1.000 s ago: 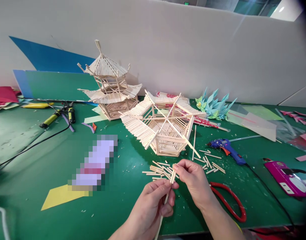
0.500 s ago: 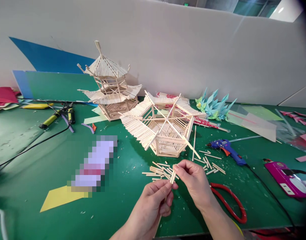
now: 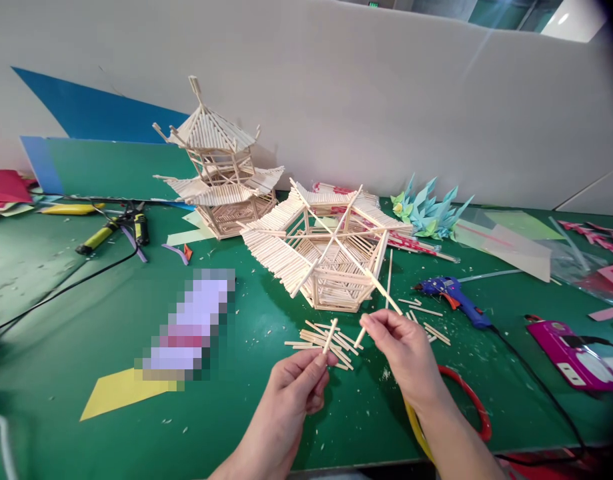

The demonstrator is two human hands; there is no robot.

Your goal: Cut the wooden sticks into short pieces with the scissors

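Observation:
Between the thumb and fingers of my left hand (image 3: 296, 390) is a short wooden stick (image 3: 330, 335), tilted up. My right hand (image 3: 406, 350) pinches another short wooden stick (image 3: 359, 338) a little to the right, apart from the first. Just beyond both hands lies a loose pile of cut sticks (image 3: 306, 345). Behind it stands an open-topped six-sided pavilion model (image 3: 276, 257) built from such sticks, with crossed sticks over its top and roof slats around it. My right forearm partly hides a tool with red and yellow handles (image 3: 479, 407).
A finished-looking two-tiered stick pagoda (image 3: 219, 193) stands at the back left. On the right are a blue glue gun (image 3: 456, 300) with its cord and a magenta device (image 3: 569, 357). Wire pliers (image 3: 103, 233) lie left. A blurred-out rectangular object (image 3: 191, 333) rests on yellow paper (image 3: 106, 397).
My hands have moved apart. The sticks held together between them are now separate, one in each hand. The right forearm has shifted slightly over the red-and-yellow-handled tool.

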